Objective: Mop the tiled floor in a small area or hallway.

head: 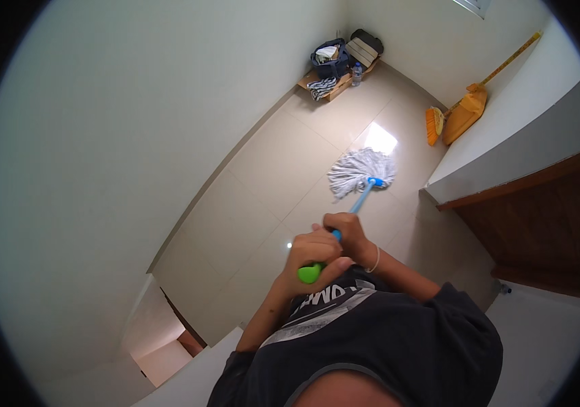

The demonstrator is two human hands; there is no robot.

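My left hand (313, 257) is closed around the upper end of a mop's handle, whose green end cap (310, 273) pokes out beside the thumb. Farther down the same blue handle (362, 199), my right hand (347, 231) grips it, with a light band on that wrist. The two hands are close together in front of my dark shirt. At the far end of the handle, the grey-white string mop head (360, 170) lies spread on the tiled floor (269, 203), its blue socket showing on top.
An orange broom (433, 126) and orange dustpan (465, 117) stand by the right wall. In the far corner, a dark bag (330, 61), striped cloth (322, 88) and plastic bottle (356, 75) sit on or beside cardboard. A brown wooden door (539, 219) is at right.
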